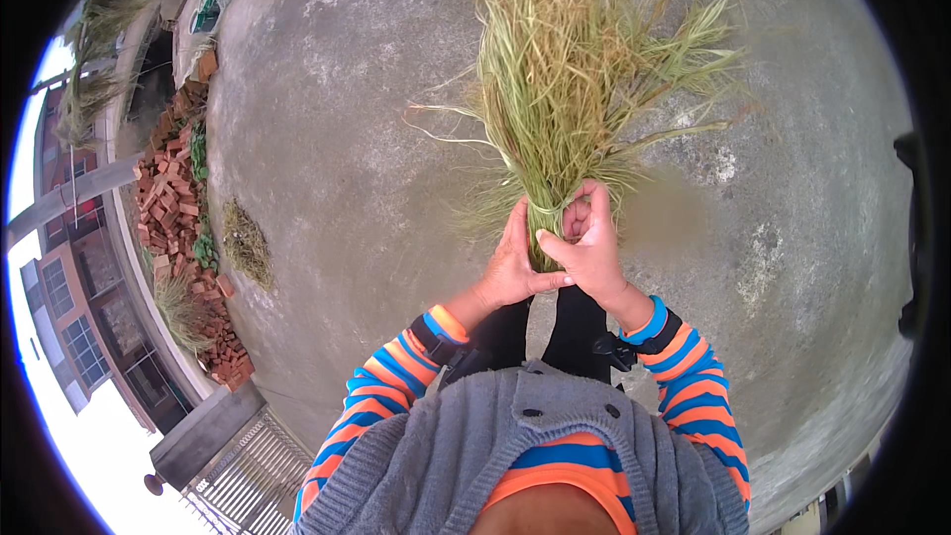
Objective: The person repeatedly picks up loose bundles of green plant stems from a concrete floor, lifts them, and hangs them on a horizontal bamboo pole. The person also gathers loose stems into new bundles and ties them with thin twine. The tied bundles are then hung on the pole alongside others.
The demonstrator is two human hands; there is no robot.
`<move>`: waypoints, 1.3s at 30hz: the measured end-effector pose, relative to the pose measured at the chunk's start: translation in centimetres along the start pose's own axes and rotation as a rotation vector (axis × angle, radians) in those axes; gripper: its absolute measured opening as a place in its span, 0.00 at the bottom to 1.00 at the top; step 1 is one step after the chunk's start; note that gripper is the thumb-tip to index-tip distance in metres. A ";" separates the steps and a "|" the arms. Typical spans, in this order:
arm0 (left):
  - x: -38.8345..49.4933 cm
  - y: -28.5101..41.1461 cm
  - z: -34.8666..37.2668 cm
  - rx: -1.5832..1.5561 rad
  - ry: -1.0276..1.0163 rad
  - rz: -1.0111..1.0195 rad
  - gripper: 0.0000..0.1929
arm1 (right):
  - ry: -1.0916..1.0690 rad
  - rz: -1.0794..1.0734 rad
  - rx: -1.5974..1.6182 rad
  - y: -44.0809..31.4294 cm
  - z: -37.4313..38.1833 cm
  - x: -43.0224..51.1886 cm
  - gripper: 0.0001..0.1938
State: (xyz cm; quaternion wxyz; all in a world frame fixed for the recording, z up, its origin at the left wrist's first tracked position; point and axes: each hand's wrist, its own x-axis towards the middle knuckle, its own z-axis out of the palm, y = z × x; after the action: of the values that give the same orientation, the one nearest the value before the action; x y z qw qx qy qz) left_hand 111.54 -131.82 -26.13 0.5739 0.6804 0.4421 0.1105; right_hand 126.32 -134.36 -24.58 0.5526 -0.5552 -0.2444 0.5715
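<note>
A bundle of dried grass stalks (565, 82) fans out away from me, its narrow base between my two hands. Around that base runs a thin tie of twisted stalk (548, 209). My left hand (514, 267) wraps the base from the left, thumb pointing right beneath it. On the other side my right hand (591, 241) grips the base with the thumb across its front, its bent fingers close to the tie. Behind the bundle, more grass tufts (487, 200) show; whether they belong to it I cannot tell.
Grey concrete ground (356, 111) spreads around me. Broken red bricks (167, 193) lie piled along the left edge, near a small heap of dry grass (249, 245). A metal gate (245, 472) stands at lower left, and a dark object (910, 230) sits at the far right.
</note>
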 end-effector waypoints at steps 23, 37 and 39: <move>-5.4 -8.5 0.3 -0.949 0.289 -0.398 0.28 | -0.293 -0.172 -0.784 1.2 -1.3 -3.1 0.13; -14.4 -0.2 -11.9 -1.123 0.176 -0.081 0.32 | -0.703 -0.114 -0.705 -3.3 11.5 -6.7 0.36; -15.7 1.7 -12.8 -0.995 0.187 0.001 0.32 | -0.679 -0.135 -0.669 -4.5 12.3 -7.7 0.31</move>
State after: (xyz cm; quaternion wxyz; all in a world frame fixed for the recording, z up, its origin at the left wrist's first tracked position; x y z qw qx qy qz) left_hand 94.79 -134.39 -14.95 0.7865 0.3120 0.3849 0.3686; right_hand 115.02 -135.96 -14.52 0.2686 -0.4675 -0.6171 0.5732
